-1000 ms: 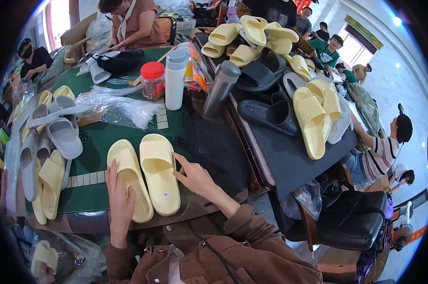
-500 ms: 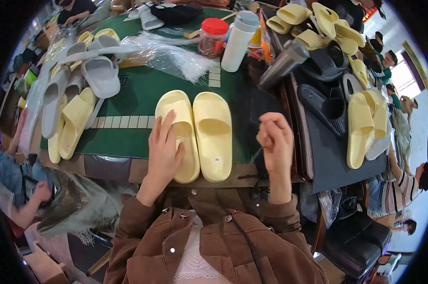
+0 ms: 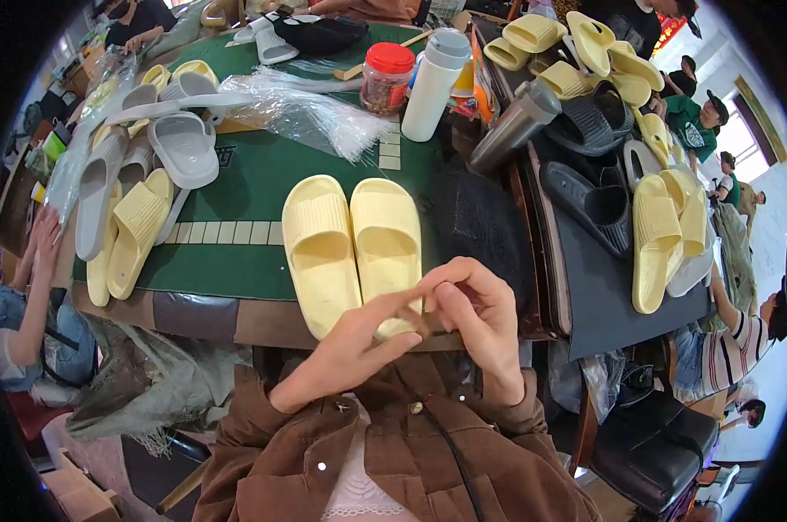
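Two pale yellow slide slippers, the left slipper [image 3: 324, 287] and the right slipper [image 3: 386, 257], lie side by side at the table's near edge, toes pointing away. Over their heel ends my hands meet. My left hand [image 3: 354, 344] has its fingers stretched toward the right hand and its thumb apart; its fingertips are blurred. My right hand [image 3: 482, 322] is curled, thumb against forefinger in a pinch. Anything between those fingertips is hidden or too small to make out. The hands partly cover the right slipper's heel.
Grey slippers [image 3: 184, 150] and yellow ones [image 3: 141, 222] are heaped at left. A clear plastic bag [image 3: 315, 113], a red-lidded jar [image 3: 387, 78], a white bottle [image 3: 435, 87] and a steel flask [image 3: 515, 126] stand beyond. Black slippers [image 3: 589, 204] and more yellow slippers [image 3: 657, 244] lie right.
My left hand has left the left slipper and moved right and nearer me. My right hand has come down and left to meet it. The slippers stay side by side.
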{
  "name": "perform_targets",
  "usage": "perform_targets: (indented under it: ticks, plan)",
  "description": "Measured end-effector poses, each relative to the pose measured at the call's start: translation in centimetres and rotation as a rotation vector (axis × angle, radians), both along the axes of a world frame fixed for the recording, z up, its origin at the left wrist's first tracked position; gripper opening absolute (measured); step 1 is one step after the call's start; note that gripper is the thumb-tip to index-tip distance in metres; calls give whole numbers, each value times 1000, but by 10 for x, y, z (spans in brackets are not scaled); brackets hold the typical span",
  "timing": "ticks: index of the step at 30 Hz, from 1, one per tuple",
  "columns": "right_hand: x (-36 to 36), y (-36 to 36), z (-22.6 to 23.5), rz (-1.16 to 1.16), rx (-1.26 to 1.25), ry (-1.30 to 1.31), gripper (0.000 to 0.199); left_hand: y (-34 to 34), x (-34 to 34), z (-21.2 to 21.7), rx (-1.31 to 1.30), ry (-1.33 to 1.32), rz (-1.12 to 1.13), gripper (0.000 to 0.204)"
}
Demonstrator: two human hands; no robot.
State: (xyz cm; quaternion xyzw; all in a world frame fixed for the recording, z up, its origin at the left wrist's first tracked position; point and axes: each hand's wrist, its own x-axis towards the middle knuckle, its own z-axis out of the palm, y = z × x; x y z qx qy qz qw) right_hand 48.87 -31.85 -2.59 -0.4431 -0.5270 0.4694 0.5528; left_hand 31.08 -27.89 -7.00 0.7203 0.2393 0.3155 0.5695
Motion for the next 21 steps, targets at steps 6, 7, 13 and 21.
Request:
perform_targets:
  ticks: [6, 7, 13, 21]
  plan:
    - [23, 12, -11, -367, 156, 140, 15, 4, -14, 2, -312, -21, -21, 20]
    - [31, 15, -12, -411, 195, 226, 14, 7, -17, 4, -263, -34, 21, 19]
    - [50, 26, -19, -622, 301, -139, 19, 23, -29, 9, 152, 145, 427, 12]
    - [-9, 17, -8, -256, 323, -646, 35, 20, -32, 15, 625, 282, 642, 5]
